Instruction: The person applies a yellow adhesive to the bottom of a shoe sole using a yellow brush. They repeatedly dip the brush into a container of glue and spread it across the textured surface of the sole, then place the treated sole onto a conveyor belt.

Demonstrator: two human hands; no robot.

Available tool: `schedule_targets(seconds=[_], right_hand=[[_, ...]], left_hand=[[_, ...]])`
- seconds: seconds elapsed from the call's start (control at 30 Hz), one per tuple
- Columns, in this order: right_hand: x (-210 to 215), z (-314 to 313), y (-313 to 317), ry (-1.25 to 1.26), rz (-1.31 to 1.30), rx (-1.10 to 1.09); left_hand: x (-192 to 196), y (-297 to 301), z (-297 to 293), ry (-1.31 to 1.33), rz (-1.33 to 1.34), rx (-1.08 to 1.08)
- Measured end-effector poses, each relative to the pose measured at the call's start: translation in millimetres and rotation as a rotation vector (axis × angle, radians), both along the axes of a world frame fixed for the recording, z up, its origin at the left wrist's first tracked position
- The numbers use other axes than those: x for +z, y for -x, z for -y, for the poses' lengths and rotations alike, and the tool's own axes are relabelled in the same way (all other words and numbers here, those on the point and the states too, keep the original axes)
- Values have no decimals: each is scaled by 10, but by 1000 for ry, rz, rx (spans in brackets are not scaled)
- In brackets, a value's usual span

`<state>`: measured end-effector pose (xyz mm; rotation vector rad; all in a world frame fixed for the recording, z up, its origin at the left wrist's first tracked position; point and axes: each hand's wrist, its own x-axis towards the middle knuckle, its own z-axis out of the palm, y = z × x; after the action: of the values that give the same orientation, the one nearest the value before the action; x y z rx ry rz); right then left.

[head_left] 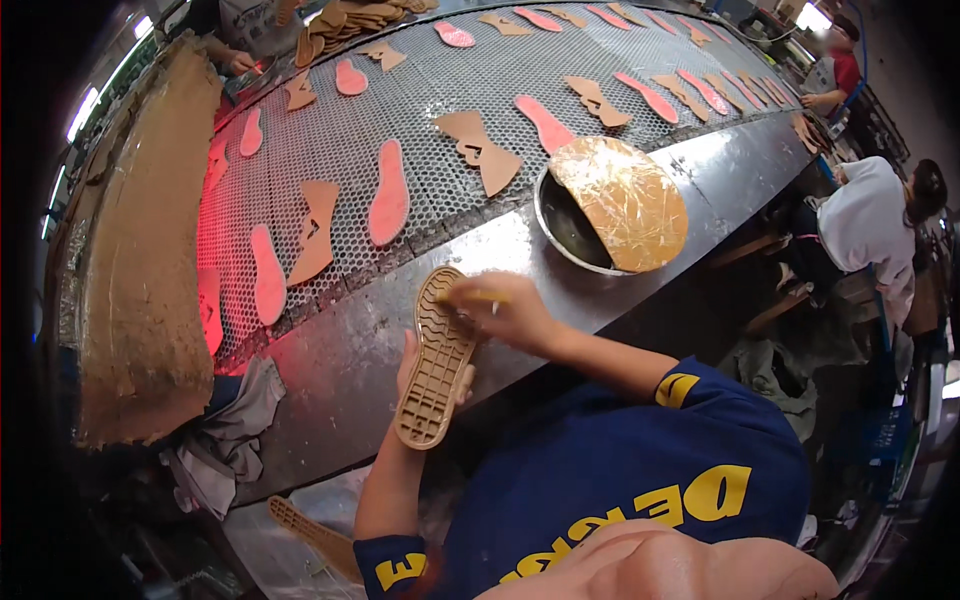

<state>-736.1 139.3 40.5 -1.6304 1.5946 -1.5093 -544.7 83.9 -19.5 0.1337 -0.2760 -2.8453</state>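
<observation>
A tan shoe sole [436,345] is tilted up in front of me, its wavy and gridded cavity side facing up. My left hand [408,362] grips it from beneath, with the thumb on one edge and fingertips on the other. My right hand [515,312] is over the upper part of the sole, pinching a slim yellow-handled tool [487,295]. The tool's end is at the sole's grooves, too blurred to make out. A round metal pan [548,222] stands to the right on the metal ledge, partly covered by a shiny tan disc [630,205].
Beyond the ledge [340,350], a mesh conveyor [350,130] carries pink insoles [388,195] and brown cut-out pieces [480,150]. Red light glows at its left, beside a worn brown panel [140,260]. Another sole [315,535] lies lower left. Other people work around the line.
</observation>
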Motion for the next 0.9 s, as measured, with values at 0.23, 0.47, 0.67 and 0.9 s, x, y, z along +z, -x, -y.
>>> schedule_targets(seconds=[0.23,0.47,0.67,0.9], right_hand=[[166,-256,-196,-8,77,227],[228,-442,-337,19,0,362],[20,32,-74,-77,229,167],[239,-380,-527,19,24,461]], left_hand=[[57,73,6,-125,144,147],[258,352,-78,70,209,279],[-159,192,107,24,-137,116],[41,236,83,-32,-236,190]])
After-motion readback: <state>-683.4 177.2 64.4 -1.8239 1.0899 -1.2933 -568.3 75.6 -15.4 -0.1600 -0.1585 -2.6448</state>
